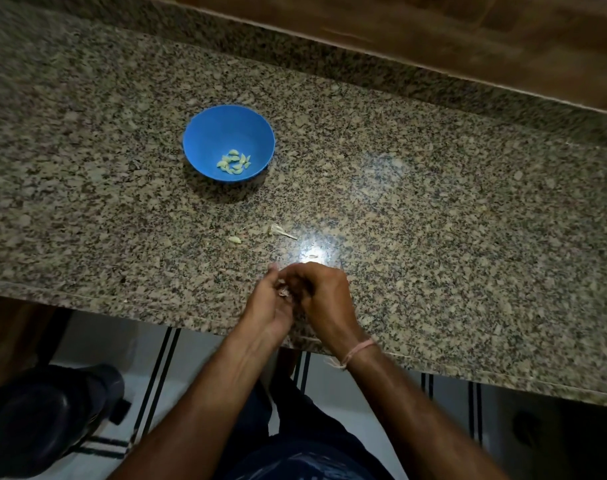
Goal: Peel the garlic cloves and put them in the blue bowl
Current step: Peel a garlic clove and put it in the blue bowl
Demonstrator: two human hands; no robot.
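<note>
One round blue plastic bowl [205, 133] stands on the speckled grey granite counter [433, 202], well apart from the hands, and holds a small heap of pale peeled garlic cloves [233, 162], roughly ten, too tightly clustered to count exactly. Nearer the person lie one loose pale garlic clove [235, 240], one dry garlic stem with papery skin [279, 231] and one small skin flake [312, 256]. Two hands meet over the counter's near edge: the left hand [272, 301] and the right hand [324, 294] both curl their fingers round one small papery garlic piece [284, 292], pinched between them. One pale thread bracelet [355, 351] circles the right wrist
</note>
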